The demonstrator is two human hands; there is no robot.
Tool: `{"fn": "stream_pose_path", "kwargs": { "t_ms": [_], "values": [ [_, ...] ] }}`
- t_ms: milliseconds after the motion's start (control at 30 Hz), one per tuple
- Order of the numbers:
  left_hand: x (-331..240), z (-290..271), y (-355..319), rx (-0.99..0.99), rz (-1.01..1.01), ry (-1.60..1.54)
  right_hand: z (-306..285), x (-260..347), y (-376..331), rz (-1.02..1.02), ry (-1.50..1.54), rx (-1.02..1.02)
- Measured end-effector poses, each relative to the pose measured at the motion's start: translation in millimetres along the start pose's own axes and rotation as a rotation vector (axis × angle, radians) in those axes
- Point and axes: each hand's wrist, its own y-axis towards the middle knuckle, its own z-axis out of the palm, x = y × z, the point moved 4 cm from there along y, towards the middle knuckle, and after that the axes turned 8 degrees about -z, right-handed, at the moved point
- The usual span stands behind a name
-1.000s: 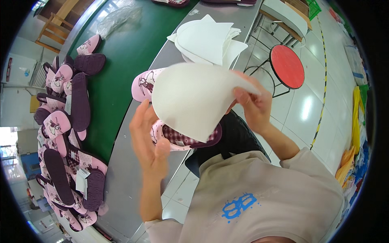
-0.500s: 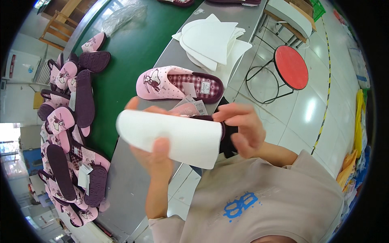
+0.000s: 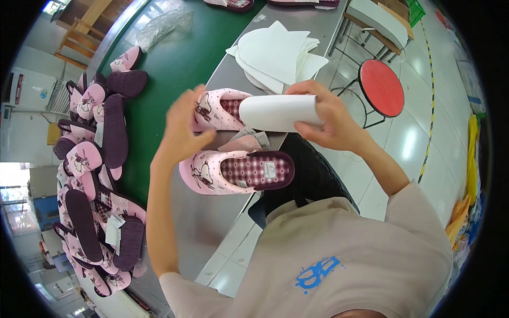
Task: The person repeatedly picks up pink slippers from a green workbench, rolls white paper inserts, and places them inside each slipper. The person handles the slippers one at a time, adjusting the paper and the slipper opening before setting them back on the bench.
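Note:
My right hand [image 3: 336,119] grips the wide end of a white shaped sheet [image 3: 278,113], curled lengthwise. Its rounded tip lies over the opening of the farther pink slipper [image 3: 217,108] and hides most of the heel. Around that slipper's toe, my left hand [image 3: 179,127] has its fingers on the far side and its thumb on the near side. Nearer to me lies a matching slipper [image 3: 204,172], toe to the left, with a plaid lining and dark trim. Paper tags [image 3: 260,139] lie between the two slippers.
Several flat white sheets [image 3: 273,50] are stacked beyond the slippers on the grey table edge [image 3: 196,228]. A heap of pink slippers [image 3: 82,159] fills the left of the green surface [image 3: 159,100], near a clear plastic bag [image 3: 164,29]. A red stool [image 3: 382,87] stands at right.
The white sheet has moved from my left hand to my right, and away toward the farther slipper. My left hand has gone to that slipper's toe, uncovering the nearer slipper.

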Motion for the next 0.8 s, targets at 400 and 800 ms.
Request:
{"fn": "stream_pose_path", "kwargs": {
  "t_ms": [400,800],
  "values": [
    [6,33,6,-0.026,-0.001,0.053,26,-16,41,0.049,-0.039,-0.009],
    [-30,1,5,-0.107,0.125,-0.001,6,10,25,-0.288,-0.303,0.058]
  ]
}}
